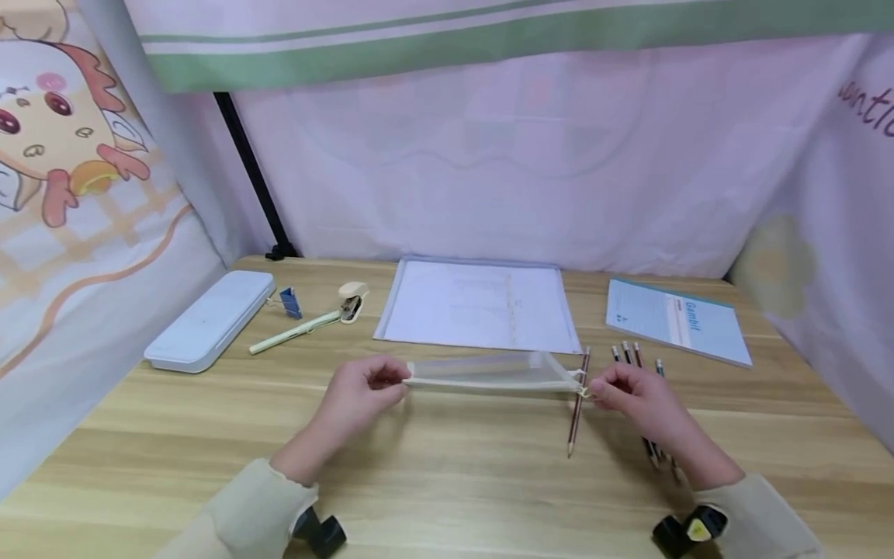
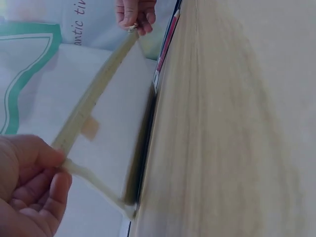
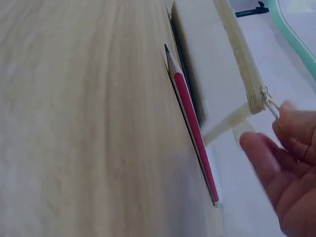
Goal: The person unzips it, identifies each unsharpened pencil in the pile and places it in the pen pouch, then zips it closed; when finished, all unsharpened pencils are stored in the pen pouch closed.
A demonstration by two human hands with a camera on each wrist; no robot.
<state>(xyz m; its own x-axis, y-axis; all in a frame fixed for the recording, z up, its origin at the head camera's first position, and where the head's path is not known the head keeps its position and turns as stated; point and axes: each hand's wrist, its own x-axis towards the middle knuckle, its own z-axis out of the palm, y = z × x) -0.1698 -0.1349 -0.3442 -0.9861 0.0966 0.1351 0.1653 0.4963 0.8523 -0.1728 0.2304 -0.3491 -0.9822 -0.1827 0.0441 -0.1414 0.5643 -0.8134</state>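
Observation:
A translucent pouch [image 1: 482, 369] with a cream band along its near edge is stretched between both hands, just over the table. My left hand [image 1: 366, 384] pinches its left corner between thumb and fingers. At the opposite corner, my right hand [image 1: 639, 396] pinches a thin cord loop [image 3: 270, 102] tied to the end of the cream band [image 3: 244, 64]. Beneath that right end lies a dark red pencil [image 1: 576, 427], its sharpened tip toward me. Several more pencils [image 1: 626, 353] lie under the right hand and wrist, partly hidden by them.
A pale blue case [image 1: 209, 320], a blue binder clip [image 1: 289, 303], a light green pen [image 1: 293, 334] and a cream stapler [image 1: 353, 299] are on the left. Behind the pouch lies a clear folder with white paper [image 1: 475, 303]. A blue notebook [image 1: 670, 320] rests at the back right.

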